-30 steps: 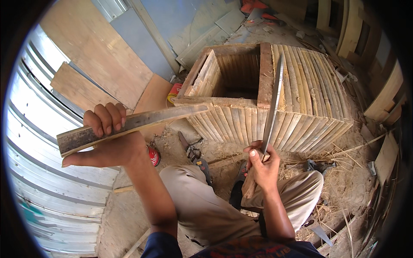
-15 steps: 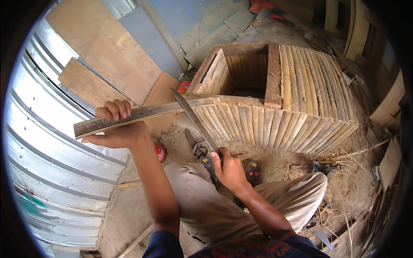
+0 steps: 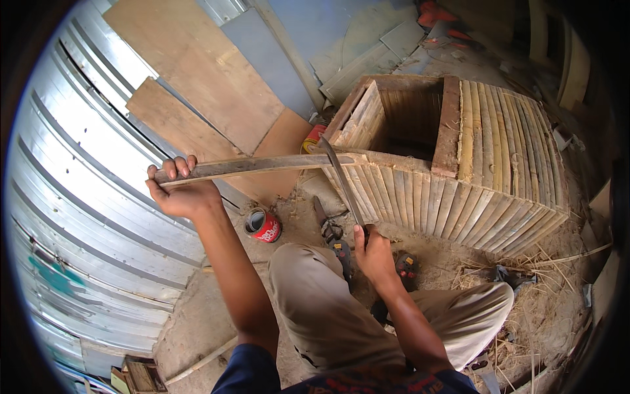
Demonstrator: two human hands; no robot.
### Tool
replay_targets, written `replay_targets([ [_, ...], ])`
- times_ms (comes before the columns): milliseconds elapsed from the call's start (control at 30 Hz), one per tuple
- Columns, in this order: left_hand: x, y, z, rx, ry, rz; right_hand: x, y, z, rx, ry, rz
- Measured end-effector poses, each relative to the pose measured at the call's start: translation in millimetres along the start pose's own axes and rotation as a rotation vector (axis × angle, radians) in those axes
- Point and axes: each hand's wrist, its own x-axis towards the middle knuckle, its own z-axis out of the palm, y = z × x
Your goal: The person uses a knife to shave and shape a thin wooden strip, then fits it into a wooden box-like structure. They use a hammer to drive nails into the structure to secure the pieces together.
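Observation:
My left hand is closed around the near end of a long bamboo strip, dark on one face and pale along its edge. The strip runs nearly level to the right, and its far end meets the top corner of a slatted box. In my right hand is the handle of a long knife. Its blade slants up to the left and crosses the strip close to the far end; whether the edge bites into it I cannot tell. The box is covered in narrow bamboo slats and has a square opening on top.
A red open can stands on the dirt floor, with another can beside the box. Plywood sheets lean at the back left against a corrugated metal wall. Shavings and sticks litter the right side.
The view has shifted, so the scene sits farther right and lower. Along the strip, the blade has moved toward the far end. My left fingers wrap the strip more closely.

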Motion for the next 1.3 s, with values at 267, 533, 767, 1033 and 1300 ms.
replay_targets([
  [267,-66.2,20.1,59.4,0.25,-0.06,0.234,-28.0,-122.1,-38.3,0.347,-0.231,-0.193],
  [533,-96.5,29.3,63.2,0.24,-0.226,0.302,-33.1,-145.7,-60.9,0.452,-0.361,-0.238],
  [767,-97.8,32.6,58.9,0.186,-0.191,0.281,-27.7,-127.0,-51.8,0.415,-0.303,-0.217],
  [1033,-94.3,35.9,53.5,0.181,-0.086,0.273,-13.9,-121.1,-48.3,0.365,-0.285,-0.247],
  [1300,-73.9,30.7,48.6,-0.006,-0.426,0.155,0.3,-75.6,-45.8,0.367,-0.34,-0.239],
])
